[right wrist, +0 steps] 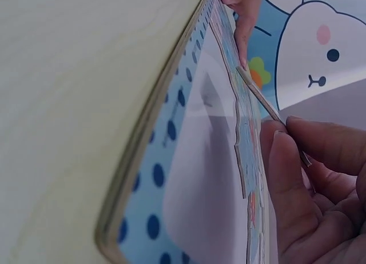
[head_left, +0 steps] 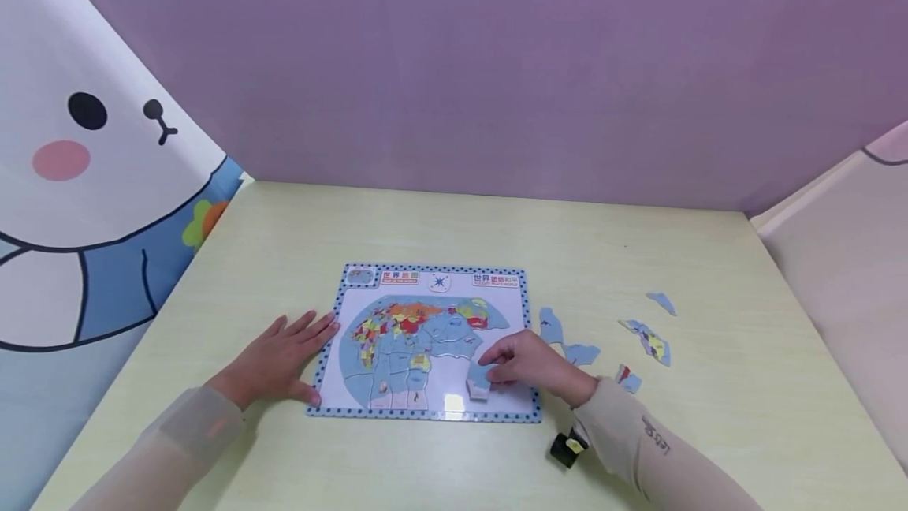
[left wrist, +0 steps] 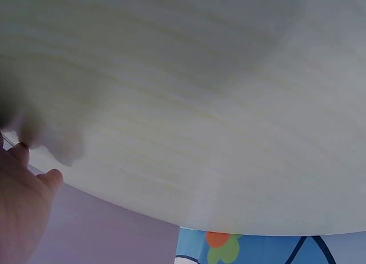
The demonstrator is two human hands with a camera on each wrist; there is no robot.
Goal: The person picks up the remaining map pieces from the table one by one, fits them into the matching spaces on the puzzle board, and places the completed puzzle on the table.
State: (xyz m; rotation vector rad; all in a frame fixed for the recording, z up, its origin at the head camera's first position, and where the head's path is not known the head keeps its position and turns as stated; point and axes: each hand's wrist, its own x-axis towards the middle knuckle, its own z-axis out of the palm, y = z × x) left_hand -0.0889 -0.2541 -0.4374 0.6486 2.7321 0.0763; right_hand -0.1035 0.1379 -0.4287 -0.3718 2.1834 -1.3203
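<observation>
A world map jigsaw puzzle board (head_left: 507,310) with a blue dotted border lies flat on the table. My right hand (head_left: 528,365) pinches a light blue puzzle piece (head_left: 478,379) between thumb and fingers. The piece is tilted above the board's bare lower right part. In the right wrist view its thin edge (right wrist: 260,92) shows between the fingertips. My left hand (head_left: 284,357) lies flat with spread fingers, touching the board's left edge. Only part of that hand (left wrist: 23,201) appears in the left wrist view. Joined pieces (head_left: 397,345) fill the map's left and upper parts.
Right of the board lie loose pieces: a blue one (head_left: 550,326), another blue one (head_left: 582,354), a multicoloured one (head_left: 651,342), a small blue one (head_left: 662,303) and a red-and-blue one (head_left: 628,379). A black device (head_left: 565,450) is at the right wrist. A purple wall (head_left: 496,77) stands behind.
</observation>
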